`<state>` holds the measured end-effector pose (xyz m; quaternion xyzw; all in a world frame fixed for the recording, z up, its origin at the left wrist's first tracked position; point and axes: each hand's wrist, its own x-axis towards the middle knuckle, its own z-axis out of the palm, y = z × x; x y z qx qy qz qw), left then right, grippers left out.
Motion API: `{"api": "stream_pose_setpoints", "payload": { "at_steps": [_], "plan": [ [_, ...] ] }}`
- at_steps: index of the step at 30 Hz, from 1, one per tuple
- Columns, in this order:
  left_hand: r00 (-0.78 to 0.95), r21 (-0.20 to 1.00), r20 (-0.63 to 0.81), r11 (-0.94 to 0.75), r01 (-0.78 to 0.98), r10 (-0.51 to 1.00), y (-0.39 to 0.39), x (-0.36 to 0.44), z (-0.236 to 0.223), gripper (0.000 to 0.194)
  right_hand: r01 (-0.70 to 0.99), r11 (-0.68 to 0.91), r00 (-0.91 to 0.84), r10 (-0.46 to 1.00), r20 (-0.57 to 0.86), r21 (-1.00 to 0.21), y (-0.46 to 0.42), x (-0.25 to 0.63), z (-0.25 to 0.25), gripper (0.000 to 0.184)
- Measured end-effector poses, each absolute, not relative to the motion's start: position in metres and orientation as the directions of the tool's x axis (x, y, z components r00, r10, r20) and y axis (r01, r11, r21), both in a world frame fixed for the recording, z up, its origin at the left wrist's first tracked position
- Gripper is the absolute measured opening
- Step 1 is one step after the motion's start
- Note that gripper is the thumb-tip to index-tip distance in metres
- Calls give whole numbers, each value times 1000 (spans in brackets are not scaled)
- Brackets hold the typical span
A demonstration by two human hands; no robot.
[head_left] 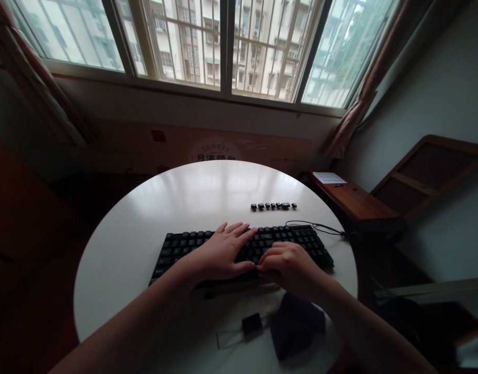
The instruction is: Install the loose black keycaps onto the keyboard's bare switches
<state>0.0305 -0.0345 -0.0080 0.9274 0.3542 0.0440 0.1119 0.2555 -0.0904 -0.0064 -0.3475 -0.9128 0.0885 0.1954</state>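
Note:
A black keyboard (184, 246) lies across the white round table, with its cable (324, 228) running off at the right. My left hand (225, 252) rests flat over the middle of the keys, fingers spread. Beside it, near the front edge of the keyboard, my right hand (283, 262) has its fingers curled and pinched together at the keys; whatever sits between the fingertips is hidden. Several loose black keycaps (285, 206) form a row behind the keyboard. Nearer to me lie a wire keycap puller (251, 324) with a black handle and a dark purple cloth (295, 327).
The white table (118, 259) has a curved edge all round. A low brown wooden cabinet (359, 202) with a paper sheet (329, 178) stands at the right. A barred window and curtains (355, 117) are behind the table.

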Motion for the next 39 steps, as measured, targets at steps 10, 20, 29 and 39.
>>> {"api": "stream_pose_setpoints", "payload": {
  "at_steps": [10,20,29,39],
  "plan": [
    [727,226,-10,-707,670,686,-37,34,-5,81,676,700,-668,714,210,-231,-98,258,9,9],
    [688,203,-9,-672,712,726,-35,42,-10,89,622,647,-482,760,436,-441,-79,278,3,18],
    [647,241,-155,-607,758,747,-27,57,17,92,690,559,-308,801,513,-459,-48,284,13,17],
    [652,264,-143,-606,751,745,-33,51,18,94,793,588,-527,794,304,-160,56,263,38,12]
  ]
}}
